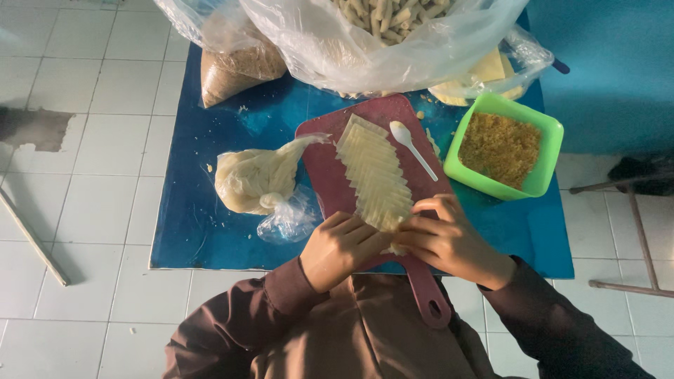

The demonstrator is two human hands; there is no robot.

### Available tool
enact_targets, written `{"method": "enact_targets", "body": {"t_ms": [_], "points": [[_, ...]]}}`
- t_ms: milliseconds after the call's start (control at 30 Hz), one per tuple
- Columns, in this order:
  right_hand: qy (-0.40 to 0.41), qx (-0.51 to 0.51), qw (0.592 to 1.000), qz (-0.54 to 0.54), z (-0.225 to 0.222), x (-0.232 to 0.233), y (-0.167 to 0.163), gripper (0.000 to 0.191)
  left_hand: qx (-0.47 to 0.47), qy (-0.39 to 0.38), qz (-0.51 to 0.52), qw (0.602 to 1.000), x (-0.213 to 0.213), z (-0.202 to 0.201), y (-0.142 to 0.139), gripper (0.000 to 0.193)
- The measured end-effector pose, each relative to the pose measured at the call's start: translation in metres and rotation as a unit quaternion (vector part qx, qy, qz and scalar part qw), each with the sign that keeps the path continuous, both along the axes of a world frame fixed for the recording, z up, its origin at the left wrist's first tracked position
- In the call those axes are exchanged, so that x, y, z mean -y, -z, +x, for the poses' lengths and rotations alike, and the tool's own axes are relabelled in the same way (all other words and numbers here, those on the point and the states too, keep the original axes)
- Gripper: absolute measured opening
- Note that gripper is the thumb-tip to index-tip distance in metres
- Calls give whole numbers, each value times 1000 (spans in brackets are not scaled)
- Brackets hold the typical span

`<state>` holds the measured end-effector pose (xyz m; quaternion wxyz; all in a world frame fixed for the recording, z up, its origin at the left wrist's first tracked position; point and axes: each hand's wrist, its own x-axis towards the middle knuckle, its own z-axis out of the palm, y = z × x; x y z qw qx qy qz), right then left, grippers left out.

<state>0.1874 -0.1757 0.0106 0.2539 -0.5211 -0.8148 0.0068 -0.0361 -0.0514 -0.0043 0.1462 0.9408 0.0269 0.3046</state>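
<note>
Your blue mat (pixel 210 231) lies on the white tiled floor (pixel 91 182). On the mat rest a dark red cutting board (pixel 323 175), a green tub (pixel 544 133), a knotted dough bag (pixel 249 179) and large plastic bags (pixel 337 42).

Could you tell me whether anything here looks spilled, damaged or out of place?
A few crumbs lie scattered on the blue mat near the crumb bag, and a floor tile at left looks broken. Otherwise nothing stands out.

Left hand: my left hand (pixel 342 249) sits low centre, fingers curled, knuckles up.
Right hand: my right hand (pixel 449 238) is just right of it, fingertips pinched toward the left.
Sleeves: brown, both forearms angling inward.
</note>
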Motion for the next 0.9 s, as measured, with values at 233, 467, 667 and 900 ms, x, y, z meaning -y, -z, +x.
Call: {"method": "enact_targets", "body": {"t_ms": [233,467,667,900], "points": [[16,-2,999,-29,2,0,7,21,5,30,-120,992,1,1,1,27],[18,-34,999,-10,3,1,3,26,-23,24,-150,988,2,-1,-1,21],[49,46,998,13,2,8,-4,30,-1,-1,-111,994,5,5,-2,25],[104,73,990,56,-5,12,-6,20,11,-21,-74,997,13,14,-2,25]]}}
